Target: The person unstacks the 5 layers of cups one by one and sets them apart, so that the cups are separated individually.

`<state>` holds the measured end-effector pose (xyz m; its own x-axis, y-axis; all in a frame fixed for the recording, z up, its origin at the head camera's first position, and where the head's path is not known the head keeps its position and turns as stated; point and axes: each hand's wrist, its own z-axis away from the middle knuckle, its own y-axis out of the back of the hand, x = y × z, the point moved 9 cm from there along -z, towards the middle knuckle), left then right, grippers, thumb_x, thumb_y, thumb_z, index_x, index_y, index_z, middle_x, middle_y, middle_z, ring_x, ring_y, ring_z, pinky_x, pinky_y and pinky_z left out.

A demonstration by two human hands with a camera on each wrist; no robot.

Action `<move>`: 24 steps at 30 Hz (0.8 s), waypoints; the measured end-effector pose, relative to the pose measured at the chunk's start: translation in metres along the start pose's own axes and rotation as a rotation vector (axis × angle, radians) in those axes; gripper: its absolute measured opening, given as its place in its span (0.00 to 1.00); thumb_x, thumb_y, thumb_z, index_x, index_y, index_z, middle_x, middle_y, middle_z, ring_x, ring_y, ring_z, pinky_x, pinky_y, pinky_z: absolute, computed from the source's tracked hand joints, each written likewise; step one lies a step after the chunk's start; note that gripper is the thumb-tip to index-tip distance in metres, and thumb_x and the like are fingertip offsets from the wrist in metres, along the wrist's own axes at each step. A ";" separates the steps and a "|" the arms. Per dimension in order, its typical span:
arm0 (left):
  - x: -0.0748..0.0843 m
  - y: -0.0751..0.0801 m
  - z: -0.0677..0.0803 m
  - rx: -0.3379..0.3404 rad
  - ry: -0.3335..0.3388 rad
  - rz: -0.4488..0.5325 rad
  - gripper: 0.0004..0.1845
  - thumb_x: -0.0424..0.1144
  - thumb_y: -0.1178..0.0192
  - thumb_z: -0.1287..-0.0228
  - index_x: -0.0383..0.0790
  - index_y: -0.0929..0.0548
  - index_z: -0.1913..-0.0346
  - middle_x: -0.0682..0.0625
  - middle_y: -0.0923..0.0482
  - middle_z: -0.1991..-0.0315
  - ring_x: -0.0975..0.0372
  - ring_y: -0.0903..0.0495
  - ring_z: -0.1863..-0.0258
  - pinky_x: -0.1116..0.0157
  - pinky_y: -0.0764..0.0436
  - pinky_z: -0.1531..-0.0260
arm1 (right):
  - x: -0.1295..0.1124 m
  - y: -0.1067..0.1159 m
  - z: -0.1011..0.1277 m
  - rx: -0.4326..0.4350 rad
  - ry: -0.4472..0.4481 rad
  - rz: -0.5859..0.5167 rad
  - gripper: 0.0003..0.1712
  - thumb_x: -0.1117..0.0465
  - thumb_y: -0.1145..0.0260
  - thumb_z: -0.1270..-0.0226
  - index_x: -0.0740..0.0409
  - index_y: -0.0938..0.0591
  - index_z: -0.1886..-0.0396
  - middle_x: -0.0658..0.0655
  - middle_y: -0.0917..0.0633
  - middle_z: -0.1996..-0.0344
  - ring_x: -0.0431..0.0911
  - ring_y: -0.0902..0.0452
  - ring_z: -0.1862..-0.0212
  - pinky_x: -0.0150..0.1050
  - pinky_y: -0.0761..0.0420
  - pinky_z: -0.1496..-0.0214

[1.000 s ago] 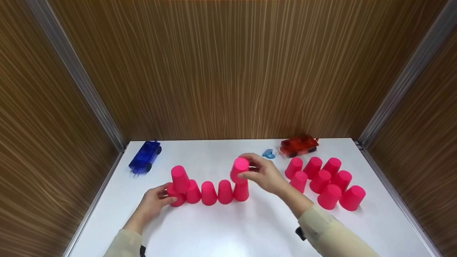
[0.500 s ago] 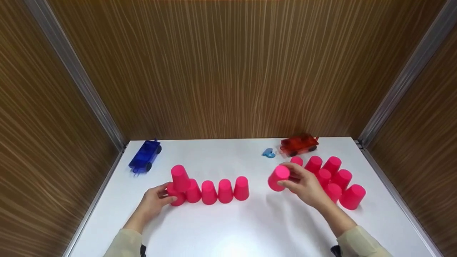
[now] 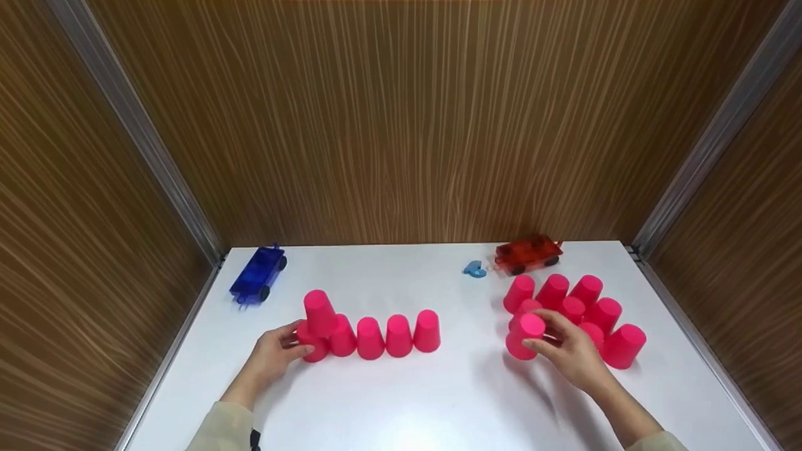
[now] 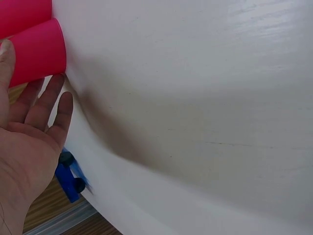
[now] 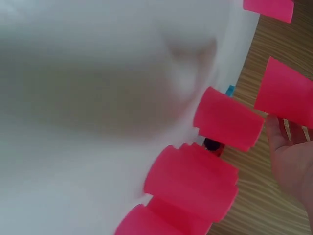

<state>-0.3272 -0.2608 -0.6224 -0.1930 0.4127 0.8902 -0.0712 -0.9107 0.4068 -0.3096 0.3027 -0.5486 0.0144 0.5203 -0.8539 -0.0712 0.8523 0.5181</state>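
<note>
Along the table stands a row of upside-down pink cups (image 3: 399, 337). My left hand (image 3: 270, 358) holds the leftmost cup (image 4: 41, 51) of the row, thumb in front and fingers behind. Over that cup and its neighbour sits another upside-down cup (image 3: 319, 313), leaning slightly. My right hand (image 3: 567, 351) grips a pink cup (image 3: 524, 338) between thumb and fingers, raised over its shadow. In the right wrist view this held cup (image 5: 286, 93) appears at the right edge. It overlaps the near left side of a cluster of pink cups (image 3: 606, 315), partly hiding some.
A clear blue toy car (image 3: 259, 275) is at the back left. A clear red toy car (image 3: 529, 252) stands at the back right, beside a small light-blue piece (image 3: 475, 269). Wood-grained panels (image 3: 401, 125) wall the white table (image 3: 376, 407) at the back and sides.
My right hand has carried its cup from over the row's right end rightward and nearer, to the cluster. My left hand has kept its hold on the leftmost cup.
</note>
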 end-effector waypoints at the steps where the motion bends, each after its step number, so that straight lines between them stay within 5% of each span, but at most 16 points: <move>1: 0.000 0.000 0.000 0.000 0.000 0.006 0.38 0.38 0.25 0.33 0.36 0.28 0.22 0.39 0.19 0.34 0.45 0.20 0.34 0.55 0.17 0.39 | 0.003 0.000 0.001 -0.003 -0.007 -0.001 0.47 0.45 0.19 0.37 0.52 0.27 0.23 0.64 0.23 0.31 0.63 0.25 0.32 0.43 0.13 0.43; 24: 0.002 -0.001 0.002 0.004 0.004 -0.014 0.38 0.37 0.26 0.31 0.35 0.29 0.22 0.38 0.19 0.34 0.44 0.20 0.34 0.54 0.17 0.39 | 0.055 0.001 0.008 0.043 -0.173 0.037 0.52 0.46 0.19 0.36 0.54 0.34 0.19 0.65 0.27 0.28 0.65 0.29 0.28 0.53 0.19 0.33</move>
<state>-0.3257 -0.2592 -0.6210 -0.1964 0.4251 0.8836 -0.0701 -0.9049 0.4198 -0.3010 0.3326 -0.5951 0.1839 0.5494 -0.8150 -0.0326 0.8321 0.5536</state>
